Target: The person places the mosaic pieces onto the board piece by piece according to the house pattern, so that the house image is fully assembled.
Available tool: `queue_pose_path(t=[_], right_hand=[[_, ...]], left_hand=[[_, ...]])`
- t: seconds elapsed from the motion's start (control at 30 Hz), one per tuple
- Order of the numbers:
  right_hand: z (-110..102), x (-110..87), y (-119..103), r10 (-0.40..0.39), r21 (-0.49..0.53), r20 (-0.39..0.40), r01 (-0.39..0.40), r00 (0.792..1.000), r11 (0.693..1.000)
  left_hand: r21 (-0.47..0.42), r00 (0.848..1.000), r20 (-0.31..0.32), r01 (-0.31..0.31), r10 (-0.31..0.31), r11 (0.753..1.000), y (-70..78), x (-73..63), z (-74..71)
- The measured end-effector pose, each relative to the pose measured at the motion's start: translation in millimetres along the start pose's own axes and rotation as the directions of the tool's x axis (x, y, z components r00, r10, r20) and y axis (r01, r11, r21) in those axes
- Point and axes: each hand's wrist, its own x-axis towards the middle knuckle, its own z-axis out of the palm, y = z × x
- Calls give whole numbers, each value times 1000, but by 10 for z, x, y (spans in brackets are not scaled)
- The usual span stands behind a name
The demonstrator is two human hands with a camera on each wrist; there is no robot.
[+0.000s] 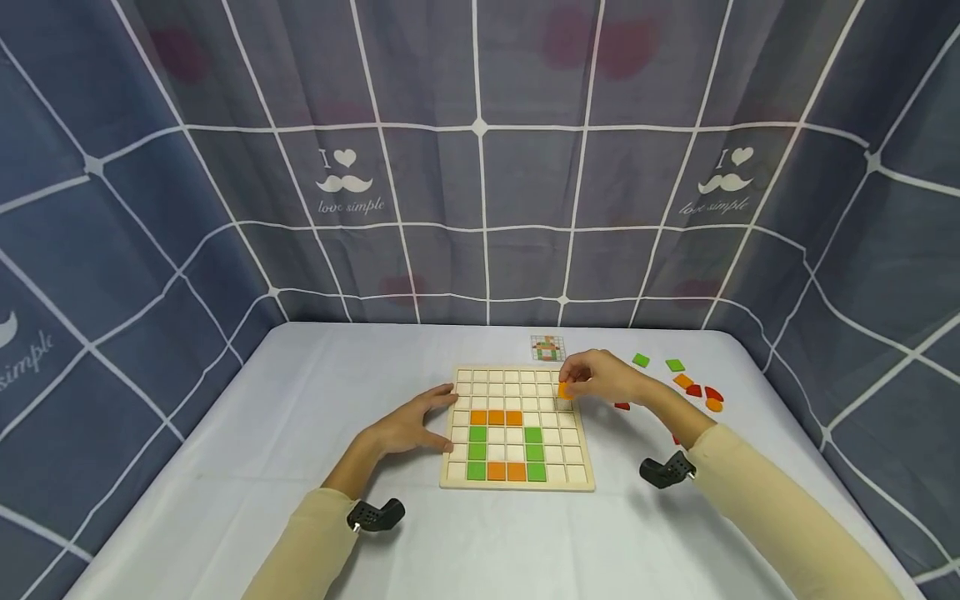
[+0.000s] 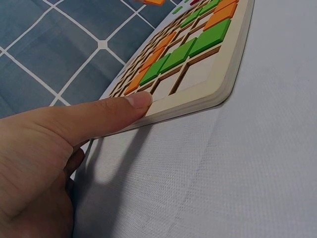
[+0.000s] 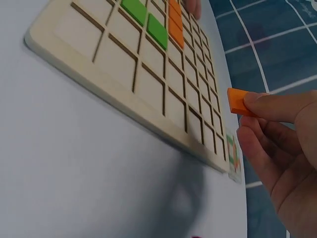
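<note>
The right hand [image 1: 606,377] pinches an orange tile [image 3: 237,101] between thumb and fingertips, the gap closed to the tile's thickness, above the board's far right part. The left hand [image 1: 408,423] lies with fingers extended, touching the left edge of the grid board [image 1: 517,487], where green tiles [image 1: 477,451] and orange pieces [image 1: 497,417] sit. Just beyond lies a patterned card [image 1: 547,348]; to the right, loose red, green and orange pieces [image 1: 683,381]. The far curtain [image 1: 525,175] reads "I", a heart, and "love simple" beneath a moustache.
</note>
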Motion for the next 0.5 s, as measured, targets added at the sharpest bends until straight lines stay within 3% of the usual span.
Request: queue_pose_path(t=[0.5], right_hand=[[501,163,-13,-78,69,24,76,997,995]], left_hand=[[-21,1000,8,14,-14,1000,-4,-15,0]])
